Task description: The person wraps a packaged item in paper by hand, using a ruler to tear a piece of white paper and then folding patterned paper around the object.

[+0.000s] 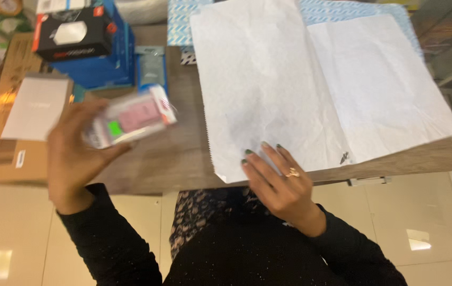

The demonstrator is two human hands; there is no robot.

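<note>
Head view: at the far left a flat cardboard box point(3, 132) lies on the wooden table point(178, 159), with a small white box point(36, 107) on top of it. Behind these a black box point(72, 33) sits on a blue box point(104, 63). The left hand point(72, 153) is raised above the table's near left part, its fingers closed around a clear plastic package point(133, 117) with a pink insert and a green spot; the package sticks out to the right of the palm and is blurred. Just behind it lies a small grey packet point(152, 66). Further right a large white paper bag point(311, 85) lies flat, reaching past the table's near edge. The right hand point(279, 182), wearing a ring, rests on the bag's near left corner with fingers spread flat, gripping nothing. Blue patterned paper point(353, 10) shows behind the bag.
</note>
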